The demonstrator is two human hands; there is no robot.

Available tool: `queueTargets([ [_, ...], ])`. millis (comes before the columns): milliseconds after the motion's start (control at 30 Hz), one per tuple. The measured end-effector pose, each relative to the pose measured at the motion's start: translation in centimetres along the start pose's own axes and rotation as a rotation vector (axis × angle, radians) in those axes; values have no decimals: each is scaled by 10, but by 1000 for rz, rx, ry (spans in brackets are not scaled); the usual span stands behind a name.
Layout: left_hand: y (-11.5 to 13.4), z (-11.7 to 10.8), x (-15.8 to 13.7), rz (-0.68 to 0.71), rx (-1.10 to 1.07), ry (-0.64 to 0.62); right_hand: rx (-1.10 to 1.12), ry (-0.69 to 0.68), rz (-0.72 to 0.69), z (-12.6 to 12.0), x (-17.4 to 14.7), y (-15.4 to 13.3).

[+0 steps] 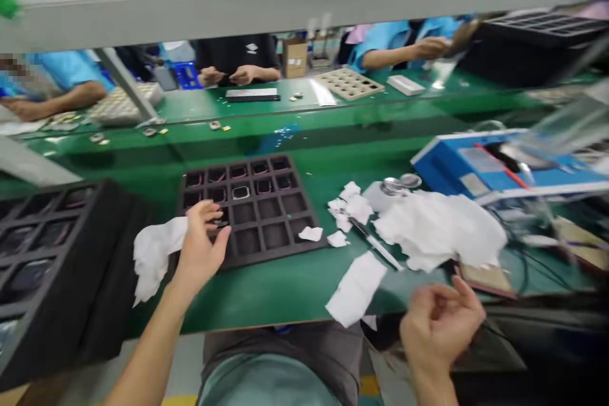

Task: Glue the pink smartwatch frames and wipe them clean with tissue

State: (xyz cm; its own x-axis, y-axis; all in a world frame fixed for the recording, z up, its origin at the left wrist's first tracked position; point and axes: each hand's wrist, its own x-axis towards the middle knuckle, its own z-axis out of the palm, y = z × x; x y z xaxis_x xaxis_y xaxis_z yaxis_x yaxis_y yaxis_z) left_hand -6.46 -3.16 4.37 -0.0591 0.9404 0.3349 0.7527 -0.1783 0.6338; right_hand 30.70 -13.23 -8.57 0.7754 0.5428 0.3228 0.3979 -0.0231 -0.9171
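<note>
A black foam tray [245, 212] with square compartments lies on the green table. Small dark watch cases [238, 171] fill its back rows, and one with a pale rim [241, 192] stands out. Over the tray's front left part is my left hand [204, 238], its thumb and fingers curved around a small dark piece with a shiny edge, whose kind is unclear. A crumpled white cloth [155, 257] lies beside that hand. My right hand [442, 323], blurred, is at the table's front edge with its fingers curled. Anything inside them is hidden.
Stacked black foam trays [52, 254] stand at left. White wipes [428, 222], a pen-like tool [378, 246], round metal lids [402, 184] and a blue box-shaped device [485, 165] are at right. A shelf beam [285, 3] crosses above. Co-workers' hands [242, 75] are busy opposite.
</note>
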Motion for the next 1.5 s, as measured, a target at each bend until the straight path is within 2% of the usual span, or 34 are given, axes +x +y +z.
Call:
queueTargets([
  [100, -27, 9, 34, -20, 339, -193, 130, -210, -134, 37, -31, -46],
  [167, -33, 13, 44, -47, 434, -238, 159, -347, -169, 53, -49, -66],
  [300, -35, 14, 49, -83, 451, -265, 185, -623, -158, 75, -77, -82],
  [433, -39, 13, 49, -120, 385, -247, 205, -772, -136, 87, -92, -85],
  [533, -34, 12, 40, -133, 285, -200, 211, -802, -161, 91, -87, -96],
  [633, -16, 17, 16, -95, 151, -152, 232, -794, -266, 97, -72, -119],
  [667, -8, 21, 6, -77, 69, -143, 242, -790, -322, 100, -67, -128],
  [767, 16, 36, -25, -123, -453, -201, 254, -781, -500, 113, -53, -151],
  [833, 26, 44, -40, -166, -590, -240, 268, -798, -561, 120, -48, -157],
  [900, 29, 50, -48, -175, -631, -256, 298, -829, -534, 123, -46, -155],
  [1067, 18, 56, -55, -140, -683, -385, 357, -886, -290, 121, -44, -145],
  [1167, 12, 59, -57, -135, -670, -383, 358, -922, -200, 122, -43, -143],
  [1367, 5, 65, -60, -166, -658, -354, 230, -970, -192, 125, -50, -146],
  [1500, -4, 73, -58, -272, -695, -306, 223, -962, -190, 124, -48, -149],
])
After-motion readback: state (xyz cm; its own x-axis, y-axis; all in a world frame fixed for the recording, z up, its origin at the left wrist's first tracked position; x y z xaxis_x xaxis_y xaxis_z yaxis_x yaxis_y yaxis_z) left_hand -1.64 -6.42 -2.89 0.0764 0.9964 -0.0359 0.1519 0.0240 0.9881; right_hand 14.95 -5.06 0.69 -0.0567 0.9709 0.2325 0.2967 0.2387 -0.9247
